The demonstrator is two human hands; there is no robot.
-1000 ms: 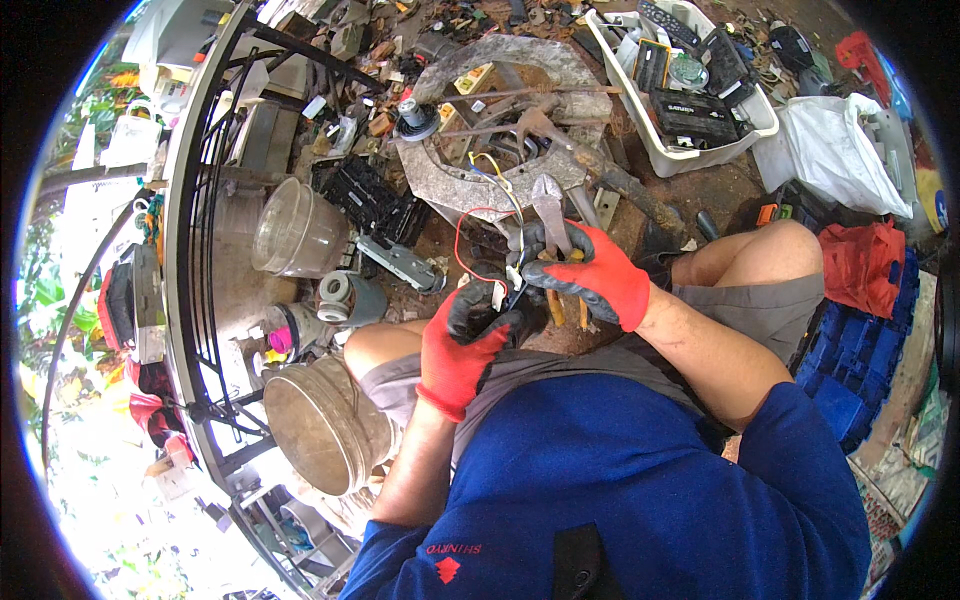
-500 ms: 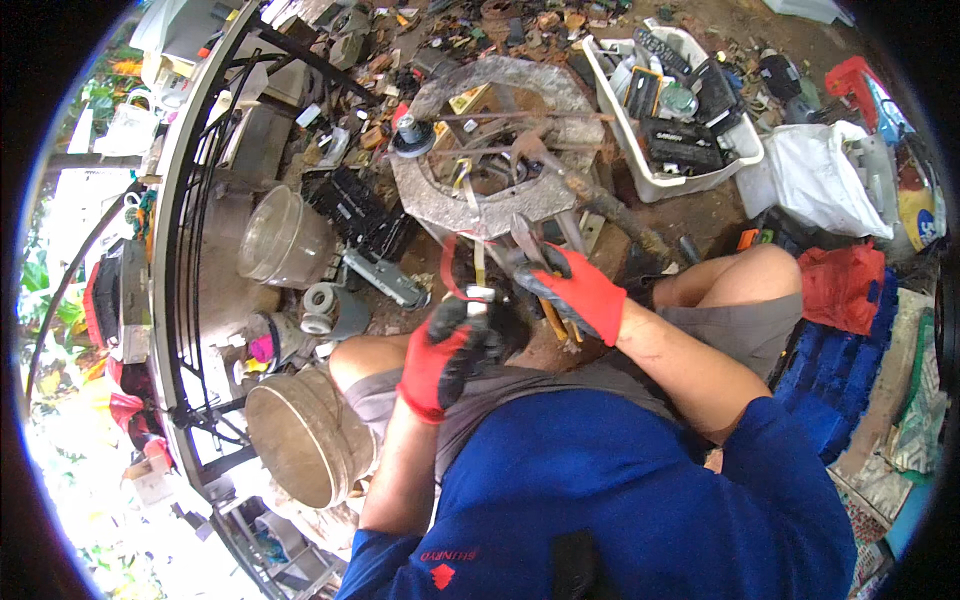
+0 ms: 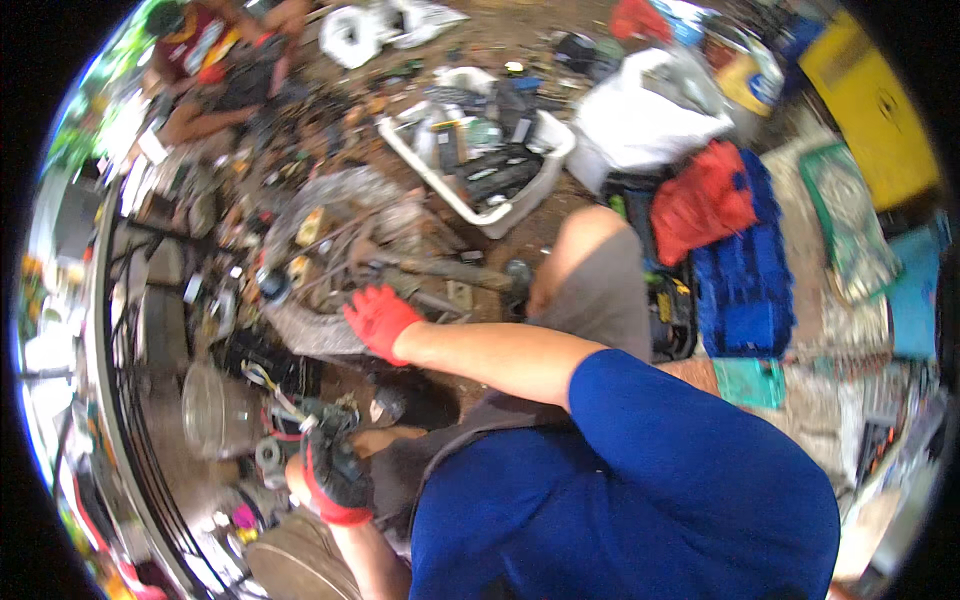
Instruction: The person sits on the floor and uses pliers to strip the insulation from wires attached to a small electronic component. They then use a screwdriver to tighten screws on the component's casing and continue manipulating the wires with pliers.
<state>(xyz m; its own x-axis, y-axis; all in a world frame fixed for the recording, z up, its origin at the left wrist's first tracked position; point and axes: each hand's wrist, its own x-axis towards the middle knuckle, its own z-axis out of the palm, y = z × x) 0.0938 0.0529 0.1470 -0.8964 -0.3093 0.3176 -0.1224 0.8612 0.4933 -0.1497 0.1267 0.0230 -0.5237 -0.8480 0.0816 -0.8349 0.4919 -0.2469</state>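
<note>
My left hand (image 3: 337, 473), in a red and black glove, is closed around a small part with pale flat strips (image 3: 272, 392) sticking up from it. The fingers hide most of that part. My right hand (image 3: 380, 322), back upward in a red glove, reaches over the near rim of a grey, roughly ring-shaped block (image 3: 310, 333). Its fingers look spread, with nothing visible in them; its palm is hidden. Just beyond it, a hammer (image 3: 440, 268) lies across the block. A dark round piece (image 3: 272, 284) sits at the block's left edge.
A white bin (image 3: 497, 222) of electronic scrap stands ahead, near a white sack (image 3: 650, 115). A clear bucket (image 3: 212, 412) and a larger pail (image 3: 300, 560) are at left. Red cloth (image 3: 705, 200) and a blue crate (image 3: 745, 290) lie right. Another person (image 3: 215, 70) sits far left.
The view has swung right. My right hand has moved over the block, and the plier-like tool it held no longer shows. My left hand still grips the part with strips.
</note>
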